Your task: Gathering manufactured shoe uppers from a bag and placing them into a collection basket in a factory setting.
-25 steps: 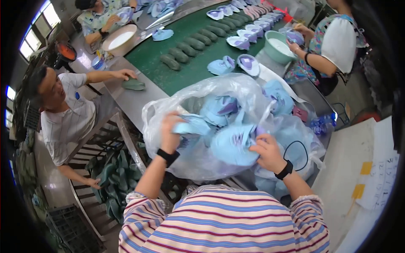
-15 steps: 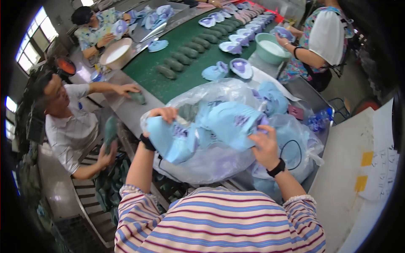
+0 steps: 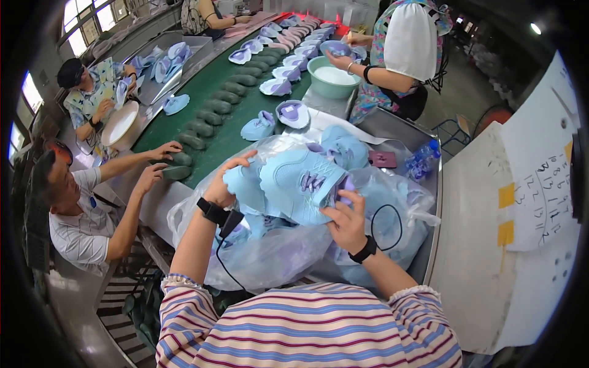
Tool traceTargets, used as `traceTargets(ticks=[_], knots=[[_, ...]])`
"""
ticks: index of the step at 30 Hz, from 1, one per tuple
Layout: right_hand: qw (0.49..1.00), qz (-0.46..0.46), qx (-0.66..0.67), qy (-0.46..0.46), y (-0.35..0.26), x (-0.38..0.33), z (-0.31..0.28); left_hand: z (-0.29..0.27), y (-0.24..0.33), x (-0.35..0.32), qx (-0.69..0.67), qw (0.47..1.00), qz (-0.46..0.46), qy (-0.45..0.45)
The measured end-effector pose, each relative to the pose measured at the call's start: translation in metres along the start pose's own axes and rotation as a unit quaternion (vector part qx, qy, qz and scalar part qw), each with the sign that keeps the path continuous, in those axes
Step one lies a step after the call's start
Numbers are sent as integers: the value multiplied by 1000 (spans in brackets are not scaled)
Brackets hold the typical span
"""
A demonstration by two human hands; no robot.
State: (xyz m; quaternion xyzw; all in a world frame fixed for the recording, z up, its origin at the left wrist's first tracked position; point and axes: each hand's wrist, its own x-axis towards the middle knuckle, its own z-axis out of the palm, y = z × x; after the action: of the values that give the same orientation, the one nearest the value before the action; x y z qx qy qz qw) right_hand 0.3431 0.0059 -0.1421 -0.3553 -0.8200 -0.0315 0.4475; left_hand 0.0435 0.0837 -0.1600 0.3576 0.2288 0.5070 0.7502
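Both hands hold light blue shoe uppers above an opened clear plastic bag (image 3: 276,254). At its purple-lined collar, my right hand (image 3: 348,224) pinches the nearer shoe upper (image 3: 288,184), whose purple laces face up. My left hand (image 3: 222,183) has its fingers round the far left edge of a second shoe upper (image 3: 245,187), partly covered by the first. More blue uppers lie in the bag beneath, and another blue upper (image 3: 343,147) rests just behind. A black cord hangs from the band on my left wrist.
A green conveyor belt (image 3: 211,147) carries rows of dark green shoe lasts (image 3: 215,105) and blue-purple uppers. At left, a person (image 3: 80,214) handles lasts. Co-workers sit beyond, near a green basin (image 3: 334,80) and a cream basin (image 3: 121,126). Plastic bottles (image 3: 423,161) lie at right.
The view has swung right. Spread apart before, the two uppers are now close together and overlapping, laces turned up. The person at left has brought a raised last down to the belt.
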Motion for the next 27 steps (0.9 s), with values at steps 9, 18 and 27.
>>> traceTargets(ticks=[9,18,27], knots=[[954,185,-134,-196,88,38,-29,-47,8,0,15,976,99,193],[936,121,97,-317,18,16,25,-165,100,0,91,868,323,365],[934,70,167,-307,-12,50,65,-87,19,-49,448,887,-83,-78]])
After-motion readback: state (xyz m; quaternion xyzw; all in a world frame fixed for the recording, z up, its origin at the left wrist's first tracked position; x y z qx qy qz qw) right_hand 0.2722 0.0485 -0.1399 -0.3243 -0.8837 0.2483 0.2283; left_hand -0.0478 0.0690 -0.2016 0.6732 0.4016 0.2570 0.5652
